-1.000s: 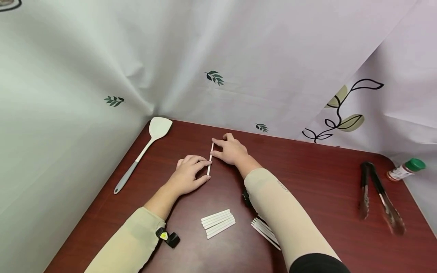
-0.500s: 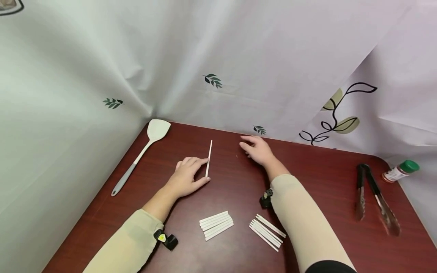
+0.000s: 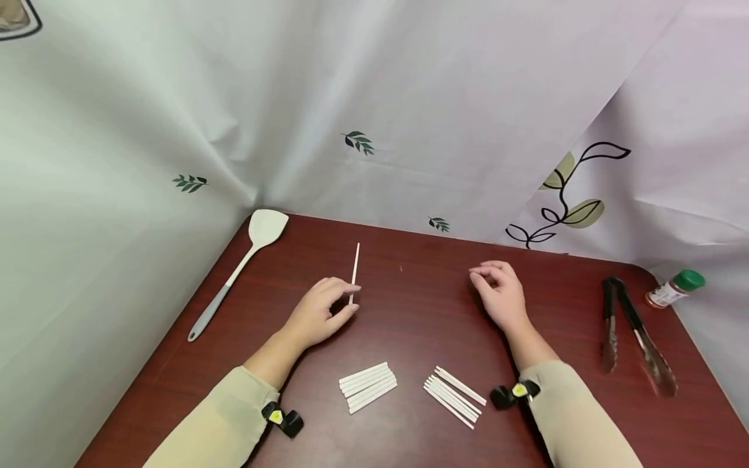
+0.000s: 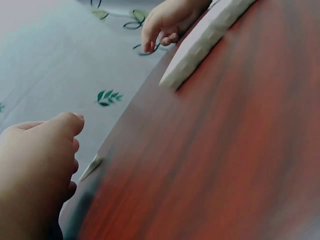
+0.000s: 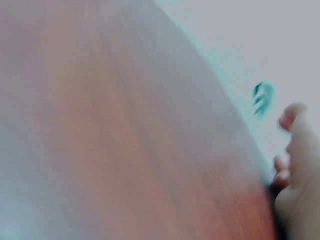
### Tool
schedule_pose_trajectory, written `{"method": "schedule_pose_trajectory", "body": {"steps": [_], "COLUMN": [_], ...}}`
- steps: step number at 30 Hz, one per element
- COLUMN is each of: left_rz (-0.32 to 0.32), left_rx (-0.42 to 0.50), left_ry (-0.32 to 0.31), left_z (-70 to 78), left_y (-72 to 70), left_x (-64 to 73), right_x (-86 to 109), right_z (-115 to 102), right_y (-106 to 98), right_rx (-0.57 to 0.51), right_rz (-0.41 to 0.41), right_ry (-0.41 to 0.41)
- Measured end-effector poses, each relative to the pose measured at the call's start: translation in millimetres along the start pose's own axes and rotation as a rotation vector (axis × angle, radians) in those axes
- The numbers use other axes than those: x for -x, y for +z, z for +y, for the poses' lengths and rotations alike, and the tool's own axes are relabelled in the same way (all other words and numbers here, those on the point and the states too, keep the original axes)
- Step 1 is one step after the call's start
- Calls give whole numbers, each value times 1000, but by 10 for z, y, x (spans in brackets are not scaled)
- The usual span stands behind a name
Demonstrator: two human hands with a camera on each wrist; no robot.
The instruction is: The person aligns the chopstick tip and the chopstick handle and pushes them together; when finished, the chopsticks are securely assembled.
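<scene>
A stick (image 3: 355, 263) — white — lies by the left hand (image 3: 318, 313).

The desk (image 3: 427, 305) has a dark reddish-brown, wood-grained top with a rounded far right corner. White sheeting (image 3: 456, 97) encloses its left, far and right sides, with creases at the far left corner. Printed on the sheeting: small green leaf sprigs (image 3: 359, 142) and, at right, a black-outlined vine (image 3: 564, 201) with olive leaves. Diffuse light produces a pale sheen on the desk's near section.

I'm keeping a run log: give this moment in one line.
left hand: at lone stick, contact unclear; right hand: empty; other sticks: two groups on table
</scene>
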State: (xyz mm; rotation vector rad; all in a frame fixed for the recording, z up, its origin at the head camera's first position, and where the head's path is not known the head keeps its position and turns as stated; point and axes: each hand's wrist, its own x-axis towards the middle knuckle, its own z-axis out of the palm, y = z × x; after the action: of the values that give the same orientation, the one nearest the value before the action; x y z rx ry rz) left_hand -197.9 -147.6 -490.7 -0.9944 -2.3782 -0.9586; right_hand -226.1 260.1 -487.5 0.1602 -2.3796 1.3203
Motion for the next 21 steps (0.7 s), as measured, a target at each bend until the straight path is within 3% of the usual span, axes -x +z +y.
{"method": "schedule_pose_trajectory", "body": {"steps": [4,7,13,21], "left_rz": [20,21,-54,-85], "left_rx": [4,7,18,-11], "left_ry": [82,140,151,109], "left_z": [169,326,560,682], "left_y": [51,79,124,148], "left_x": [40,101,234,334], "right_x": [277,450,767,1138], "right_z": [-90,-181,-350,-540], "right_y": [-43,-51,-18,-8], "right_rx": [-44,-21,69,122], "right_rz": [95,99,-26,-145], "right_ry": [-16,-40,-176,-372]}}
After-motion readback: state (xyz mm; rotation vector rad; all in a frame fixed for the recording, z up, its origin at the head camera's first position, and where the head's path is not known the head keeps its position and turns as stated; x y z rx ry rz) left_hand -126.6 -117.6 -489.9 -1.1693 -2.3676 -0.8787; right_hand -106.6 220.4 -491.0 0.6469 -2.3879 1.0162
